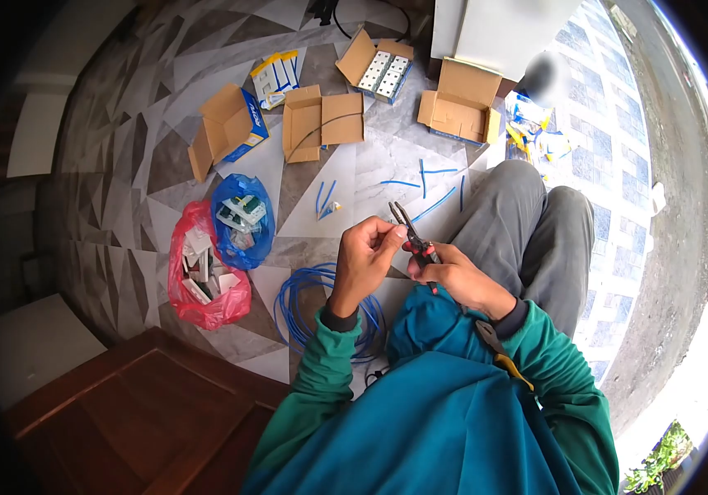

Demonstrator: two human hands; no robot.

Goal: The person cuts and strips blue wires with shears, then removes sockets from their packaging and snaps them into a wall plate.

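My right hand (463, 277) is wrapped round the handles of a wire stripper (412, 232) with a dark head and red-and-black grips, its jaws pointing up and away from me. Close against the tool's head, my left hand (364, 262) is closed in a pinch; whatever its fingertips hold is too small to make out. A second pair of pliers (502, 356) with yellow handles lies on my lap beside my right forearm. Below my left wrist, a coil of blue cable (291, 307) rests on the floor. Short blue cable pieces (435, 204) lie beyond my hands.
Open cardboard boxes (223, 124) stand across the tiled floor, one holding white sockets (385, 74). A blue bag (244, 221) and a red bag (205, 276) of white parts sit at left. Torn packaging (535, 132) lies at right. A brown wooden panel (139, 421) is at lower left.
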